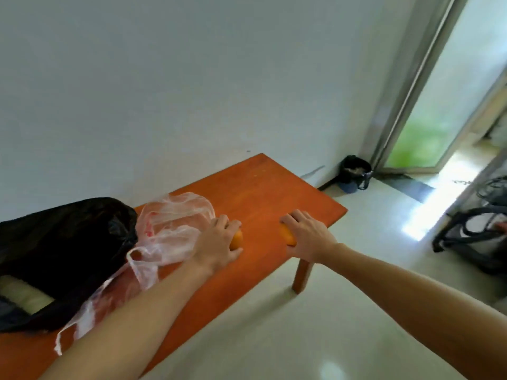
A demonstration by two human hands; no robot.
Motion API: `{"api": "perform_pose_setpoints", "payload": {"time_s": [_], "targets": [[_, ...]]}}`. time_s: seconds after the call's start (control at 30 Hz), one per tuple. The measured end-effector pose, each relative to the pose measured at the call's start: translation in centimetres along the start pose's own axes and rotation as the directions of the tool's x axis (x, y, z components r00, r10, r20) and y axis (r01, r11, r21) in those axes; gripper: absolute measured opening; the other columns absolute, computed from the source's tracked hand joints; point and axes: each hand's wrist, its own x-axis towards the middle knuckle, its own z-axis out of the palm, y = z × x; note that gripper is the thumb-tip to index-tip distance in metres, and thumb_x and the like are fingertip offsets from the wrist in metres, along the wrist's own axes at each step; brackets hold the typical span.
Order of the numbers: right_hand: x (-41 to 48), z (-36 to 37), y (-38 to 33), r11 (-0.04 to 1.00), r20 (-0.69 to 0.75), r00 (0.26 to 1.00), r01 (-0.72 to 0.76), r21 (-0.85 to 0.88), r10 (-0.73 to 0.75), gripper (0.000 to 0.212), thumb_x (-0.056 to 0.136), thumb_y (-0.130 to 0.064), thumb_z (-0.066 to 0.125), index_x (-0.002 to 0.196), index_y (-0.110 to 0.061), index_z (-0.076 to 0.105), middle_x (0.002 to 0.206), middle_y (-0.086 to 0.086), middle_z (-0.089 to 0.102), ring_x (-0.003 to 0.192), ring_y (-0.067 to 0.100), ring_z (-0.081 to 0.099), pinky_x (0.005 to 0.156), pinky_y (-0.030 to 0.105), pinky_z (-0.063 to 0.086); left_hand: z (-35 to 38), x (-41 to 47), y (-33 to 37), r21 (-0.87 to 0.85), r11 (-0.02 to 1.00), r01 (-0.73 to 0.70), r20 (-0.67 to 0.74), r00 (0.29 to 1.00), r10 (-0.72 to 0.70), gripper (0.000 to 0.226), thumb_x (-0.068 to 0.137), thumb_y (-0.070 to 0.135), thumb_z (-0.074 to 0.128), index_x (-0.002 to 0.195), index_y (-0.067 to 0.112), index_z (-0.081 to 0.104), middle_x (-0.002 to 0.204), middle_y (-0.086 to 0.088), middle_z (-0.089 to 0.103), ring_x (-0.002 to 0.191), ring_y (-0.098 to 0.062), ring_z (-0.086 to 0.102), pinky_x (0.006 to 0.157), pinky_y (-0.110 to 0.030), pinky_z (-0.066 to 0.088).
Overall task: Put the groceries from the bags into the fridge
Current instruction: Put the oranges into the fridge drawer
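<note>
Two bare forearms reach in from the bottom edge, one from about 7 o'clock and one from about 4 o'clock, both running up toward the middle of the view. The left hand (216,241) lies palm down over an orange fruit (236,239) on the orange-brown table (258,193), fingers curled round it; only the fruit's right side shows past the thumb. The right hand (307,233) covers a second orange fruit (287,235) the same way, fingers wrapped over the top, with the fruit's left side visible. Each fruit looks roughly round, so no long axis or pointing direction can be told. The two fruits sit well apart near the table's right edge, with bare tabletop between them.

At 9 o'clock of the left hand a crumpled clear plastic bag (170,226) lies flat, its handles trailing toward 7 o'clock. Beyond it, at the far left, a black plastic bag (63,242) slumps with its mouth open toward the viewer, something pale inside.

Farther off, at 1 o'clock, a small dark bin (355,174) stands in the wall corner beside an open doorway (439,105).
</note>
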Motion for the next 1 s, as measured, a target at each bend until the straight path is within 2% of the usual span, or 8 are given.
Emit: {"api": "perform_pose_setpoints", "payload": {"time_s": [0.17,0.23,0.33,0.47,0.6,0.73,0.9,1.0], "targets": [[-12.3,-3.1,11.8,0.971,-0.048,0.972,-0.232,-0.064,0.229,0.07,0.076,-0.04,0.069,0.136,-0.025,0.036,0.132,0.002,0.044,0.11,0.024,0.049,0.077,0.031,0.048,3.1,5.5,15.9,0.021,0.966,-0.258,0.029,0.966,0.257,0.058,0.077,0.042,0.072,0.128,0.025,0.05,0.116,-0.002,0.051,0.102,-0.019,0.051,0.08,-0.029,0.051],[-17.6,-4.2,16.4,0.942,-0.053,0.947,-0.321,-0.097,0.317,0.071,0.076,-0.038,0.069,0.137,-0.025,0.036,0.134,0.002,0.043,0.113,0.024,0.048,0.077,0.03,0.047,4.7,7.0,22.7,0.033,0.928,-0.372,0.058,0.927,0.37,0.058,0.075,0.043,0.074,0.125,0.025,0.05,0.115,-0.002,0.052,0.098,-0.019,0.051,0.078,-0.032,0.053],[-25.5,-5.7,22.4,0.88,-0.069,0.884,-0.466,-0.087,0.461,0.069,0.075,-0.035,0.069,0.136,-0.023,0.04,0.131,0.003,0.045,0.113,0.025,0.048,0.077,0.033,0.048,6.7,8.3,32.2,-0.002,0.862,-0.507,0.073,0.86,0.506,0.058,0.077,0.04,0.072,0.128,0.024,0.049,0.12,-0.003,0.051,0.102,-0.021,0.051,0.081,-0.034,0.051],[-35.0,-7.3,29.1,0.772,-0.107,0.775,-0.631,-0.073,0.623,0.068,0.072,-0.033,0.068,0.135,-0.022,0.043,0.13,0.004,0.046,0.115,0.027,0.047,0.08,0.037,0.051,8.9,10.5,44.2,0.003,0.734,-0.68,0.103,0.73,0.676,0.06,0.08,0.039,0.069,0.133,0.024,0.045,0.126,-0.004,0.048,0.108,-0.023,0.05,0.082,-0.032,0.05],[-43.2,-8.6,34.9,0.642,-0.154,0.641,-0.765,-0.047,0.752,0.067,0.071,-0.035,0.071,0.131,-0.021,0.045,0.124,0.005,0.048,0.106,0.027,0.052,0.076,0.036,0.052,10.6,13.6,55.3,-0.005,0.595,-0.804,0.098,0.592,0.8,0.06,0.081,0.038,0.069,0.133,0.022,0.045,0.127,-0.005,0.048,0.11,-0.024,0.049,0.08,-0.031,0.047],[-49.6,-9.5,40.9,0.519,-0.183,0.518,-0.854,-0.048,0.835,0.065,0.073,-0.039,0.071,0.13,-0.024,0.044,0.124,0.003,0.048,0.106,0.023,0.05,0.076,0.034,0.049,13.2,16.9,65.5,-0.046,0.462,-0.885,0.075,0.459,0.886,0.056,0.079,0.039,0.069,0.128,0.022,0.047,0.126,-0.004,0.048,0.109,-0.024,0.049,0.08,-0.03,0.047],[-55.2,-11.7,49.6,0.355,-0.224,0.351,-0.934,-0.023,0.909,0.066,0.073,-0.04,0.07,0.132,-0.024,0.046,0.121,0.002,0.048,0.105,0.024,0.052,0.076,0.032,0.046,15.8,22.2,77.4,-0.079,0.307,-0.948,0.065,0.302,0.951,0.053,0.072,0.035,0.073,0.118,0.022,0.05,0.112,-0.005,0.052,0.098,-0.028,0.053,0.069,-0.035,0.052],[-57.7,-13.7,54.2,0.263,-0.252,0.262,-0.964,-0.028,0.932,0.066,0.075,-0.041,0.069,0.134,-0.024,0.045,0.123,0.002,0.047,0.108,0.023,0.05,0.079,0.031,0.045,16.4,25.2,84.5,-0.056,0.184,-0.981,0.048,0.181,0.982,0.056,0.077,0.036,0.066,0.127,0.023,0.046,0.12,-0.004,0.047,0.105,-0.025,0.048,0.078,-0.034,0.047]]}}
